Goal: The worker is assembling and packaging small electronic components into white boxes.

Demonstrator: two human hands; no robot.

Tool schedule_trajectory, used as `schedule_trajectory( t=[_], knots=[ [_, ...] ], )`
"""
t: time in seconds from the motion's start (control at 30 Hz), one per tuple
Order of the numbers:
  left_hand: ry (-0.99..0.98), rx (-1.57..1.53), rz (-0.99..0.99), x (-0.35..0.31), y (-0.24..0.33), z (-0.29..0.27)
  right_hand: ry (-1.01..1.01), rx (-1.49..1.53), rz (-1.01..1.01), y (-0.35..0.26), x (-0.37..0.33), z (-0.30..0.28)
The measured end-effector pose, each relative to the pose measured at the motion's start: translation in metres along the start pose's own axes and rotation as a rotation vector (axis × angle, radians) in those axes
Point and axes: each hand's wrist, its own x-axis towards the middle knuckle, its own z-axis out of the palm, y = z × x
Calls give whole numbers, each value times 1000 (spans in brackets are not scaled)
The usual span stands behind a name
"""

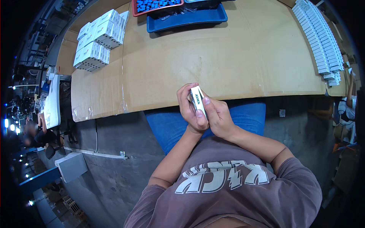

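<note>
Nearest my camera is a dull purple T-shirt [247, 201] with pale lettering across the chest. From the left, I have a co-worker [42, 137] in dark clothing beside a white table [53, 104], then stacked white boxes [97, 40] on the cardboard-covered worktop [247, 57]. Next, along the far side, I see a red tray [152, 12] of small blue pieces [157, 3], just beside an empty-looking blue tray [190, 23]. In front, my left grip [186, 108] is closed around the left side of a small white box [197, 98], thumb on its face. The box tilts between both grips at the worktop's near edge, above blue jeans [249, 119]. My right grip [221, 117] holds it from the other side, thumb against its edge. Far right, I make out long rows of white boxes [319, 41] and, beyond them, another person [349, 108], partly in view.
</note>
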Motion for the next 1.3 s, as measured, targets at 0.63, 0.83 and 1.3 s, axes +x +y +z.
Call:
schedule_trajectory(
  t=[0.63, 0.83, 1.3],
  knots=[
    [50, -54, -111, 1, 11, -1, -24, -114, -111, -3, -3, 3],
    [-108, 99, -35, 8, 0, -11, -121, 258, 170, -7, 19, -22],
    [-136, -847, -1211, 14, 47, -2, -276, -630, -613, 9, 33, -61]
  ],
)
